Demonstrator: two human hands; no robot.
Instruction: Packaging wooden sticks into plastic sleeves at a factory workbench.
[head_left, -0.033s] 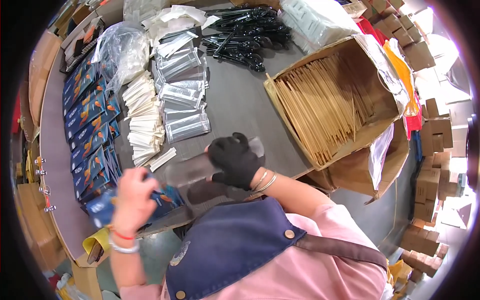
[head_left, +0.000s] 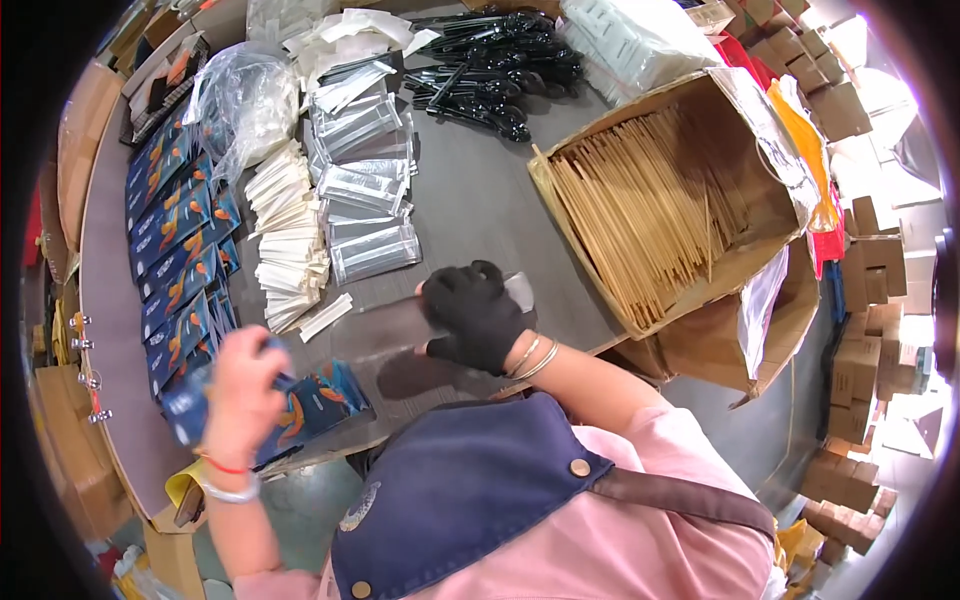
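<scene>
My left hand (head_left: 240, 395), bare and blurred by motion, is closed on a blue printed packet (head_left: 187, 408) near the table's front left. Below and beside it lie more blue packets (head_left: 318, 405) with orange pictures. A black fingerless glove covers my right hand (head_left: 478, 318). Its thumb and fingers pinch a clear plastic bag (head_left: 380, 335) that lies flat on the dark table. Just beyond the bag is a loose white paper strip (head_left: 326, 317). Rows of blue packets (head_left: 172, 250) line the table's left side.
White paper-wrapped pieces (head_left: 290, 240) and small clear packets (head_left: 375, 250) form columns left of centre. Black plastic spoons (head_left: 490, 75) are heaped at the back. A cardboard box (head_left: 640, 330) of thin wooden sticks (head_left: 640, 200) stands at the right. A crumpled plastic bag (head_left: 245, 105) lies back left.
My left hand has shifted a little left with the blue packet, uncovering more of the packets beside it. My right hand has moved very slightly to the right, keeping to the bag.
</scene>
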